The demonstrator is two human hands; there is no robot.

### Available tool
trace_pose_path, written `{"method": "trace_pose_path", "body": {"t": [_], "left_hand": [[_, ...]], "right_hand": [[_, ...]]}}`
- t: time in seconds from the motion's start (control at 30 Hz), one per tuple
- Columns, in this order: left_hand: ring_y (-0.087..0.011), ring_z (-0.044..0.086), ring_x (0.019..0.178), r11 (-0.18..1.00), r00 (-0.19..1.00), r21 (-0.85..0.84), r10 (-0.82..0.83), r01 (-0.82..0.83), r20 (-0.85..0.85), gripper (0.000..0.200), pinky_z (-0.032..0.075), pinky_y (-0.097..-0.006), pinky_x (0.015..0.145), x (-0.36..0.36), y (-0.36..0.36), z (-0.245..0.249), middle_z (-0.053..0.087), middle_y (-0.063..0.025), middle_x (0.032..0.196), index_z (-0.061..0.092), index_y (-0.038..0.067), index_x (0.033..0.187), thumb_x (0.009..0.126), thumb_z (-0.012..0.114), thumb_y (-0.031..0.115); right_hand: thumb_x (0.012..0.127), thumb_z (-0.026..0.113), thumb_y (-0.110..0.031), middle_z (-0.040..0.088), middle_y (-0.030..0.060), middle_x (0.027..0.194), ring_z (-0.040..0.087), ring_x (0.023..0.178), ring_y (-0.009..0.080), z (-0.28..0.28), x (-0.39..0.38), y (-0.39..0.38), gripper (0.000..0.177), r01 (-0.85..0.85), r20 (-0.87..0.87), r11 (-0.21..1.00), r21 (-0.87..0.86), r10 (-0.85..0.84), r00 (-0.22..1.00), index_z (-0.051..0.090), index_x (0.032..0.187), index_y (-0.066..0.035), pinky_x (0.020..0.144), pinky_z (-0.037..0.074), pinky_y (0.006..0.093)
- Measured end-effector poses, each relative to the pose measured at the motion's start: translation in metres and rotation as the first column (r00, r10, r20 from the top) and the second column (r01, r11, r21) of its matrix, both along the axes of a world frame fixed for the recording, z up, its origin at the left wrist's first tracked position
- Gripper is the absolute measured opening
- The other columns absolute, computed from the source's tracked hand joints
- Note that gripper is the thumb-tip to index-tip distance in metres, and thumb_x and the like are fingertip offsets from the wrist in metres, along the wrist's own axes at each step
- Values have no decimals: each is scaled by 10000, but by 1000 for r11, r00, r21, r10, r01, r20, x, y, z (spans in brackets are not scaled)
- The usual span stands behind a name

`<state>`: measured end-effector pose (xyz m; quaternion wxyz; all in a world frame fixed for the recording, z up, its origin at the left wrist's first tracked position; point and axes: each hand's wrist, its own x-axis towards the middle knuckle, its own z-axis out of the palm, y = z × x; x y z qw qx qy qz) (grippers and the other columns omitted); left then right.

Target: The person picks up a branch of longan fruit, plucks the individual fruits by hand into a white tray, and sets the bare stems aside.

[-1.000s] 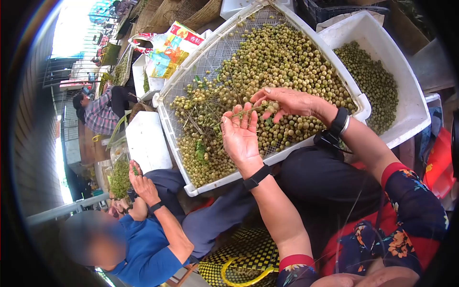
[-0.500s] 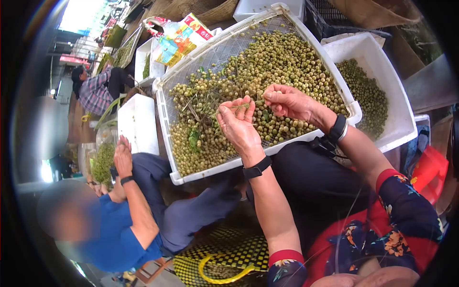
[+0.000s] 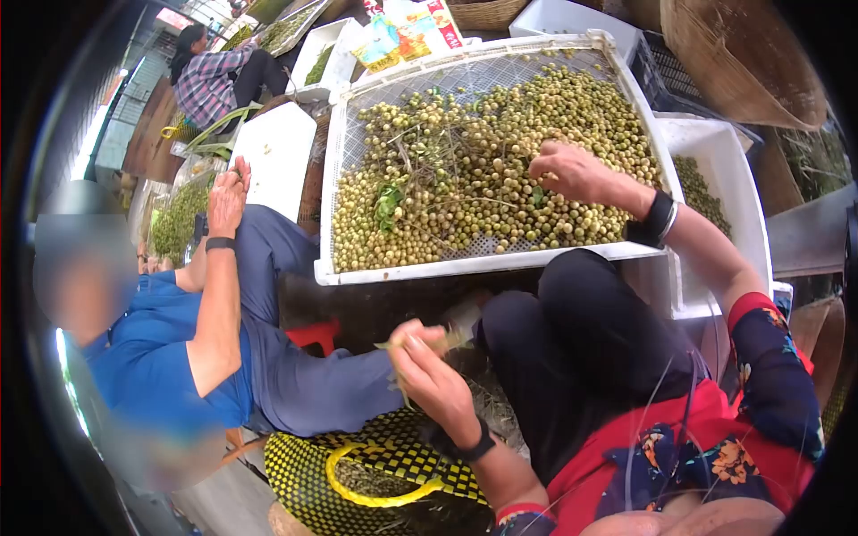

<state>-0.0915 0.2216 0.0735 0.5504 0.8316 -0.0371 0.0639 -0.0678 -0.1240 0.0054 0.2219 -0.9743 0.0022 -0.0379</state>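
The left hand hangs low, below the near edge of the white perforated tray and above a black-and-yellow checked woven bag, with its fingers pinched on a thin green sprig that looks stripped bare. The right hand rests palm down on the small yellow-green fruits near the tray's right edge, fingers curled into the heap; whether they grip any fruit I cannot tell. Loose twigs and leaves lie among the fruit towards the tray's far left corner. A white tub of picked fruit stands just beside the tray's right edge. A co-worker's hand rests on a knee left of the tray
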Motion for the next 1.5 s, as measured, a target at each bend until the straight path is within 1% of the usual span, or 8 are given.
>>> {"method": "trace_pose_path", "body": {"t": [0.13,0.23,0.5,0.67,0.87,1.17,1.33,1.5], "left_hand": [[-349,645,781,939,944,327,4,110,-330,228,497,-421,745,-31,48,-77,661,-197,893,588,-6,1130,987,486,141],[-373,617,961,632,971,737,-160,240,-179,230,475,-450,824,-63,75,-142,627,-229,1034,594,-9,1121,950,538,133],[-331,631,780,932,969,270,-246,243,-23,155,488,-426,762,39,-20,-49,642,-190,856,642,-1,1009,950,538,98],[-334,551,1069,722,864,637,-474,272,169,273,478,-450,870,128,-114,-110,541,-157,1153,653,117,1151,910,537,67],[-311,549,1085,444,752,867,-645,227,133,184,491,-424,849,148,-116,-149,567,-107,1164,677,120,1016,851,602,91],[-152,634,776,908,905,89,-417,410,85,178,502,-289,649,154,-132,-19,657,-72,895,623,37,1027,1018,481,144],[-165,662,786,807,829,-344,-545,479,-124,197,562,-279,624,137,-160,6,653,-89,1005,560,59,1135,1043,464,204],[-209,685,756,733,729,-462,-643,499,-234,203,599,-319,622,114,-196,-14,657,-115,1016,569,67,1125,1031,494,230]], "right_hand": [[871,641,-241,553,147,853,583,901,335,-38,49,54,184,-76,91,991,110,66,994,601,834,-66,776,474,445],[836,644,-232,541,148,890,562,901,344,-67,79,54,166,-95,33,993,-72,97,995,619,811,-69,759,458,459],[838,579,-166,585,173,914,593,882,369,-28,67,49,123,-125,82,992,28,122,989,592,859,-45,776,477,484],[820,574,-118,631,212,1010,620,934,391,-79,68,50,438,-333,174,932,141,308,935,463,1240,-67,739,487,493],[821,511,-57,635,207,870,612,834,408,-72,48,24,342,-101,42,899,426,92,995,517,1162,-34,716,476,490],[909,556,-121,681,126,831,679,799,258,-57,3,9,150,-12,127,715,699,-107,986,623,986,-11,717,526,375],[1021,515,-234,635,5,855,608,816,72,-46,-19,-9,241,19,34,236,972,-218,975,620,1059,-20,701,506,282],[1020,509,-338,604,91,1251,547,1177,165,-4,-38,-22,424,-97,155,243,965,-232,960,537,1314,-35,1039,414,330]]}}
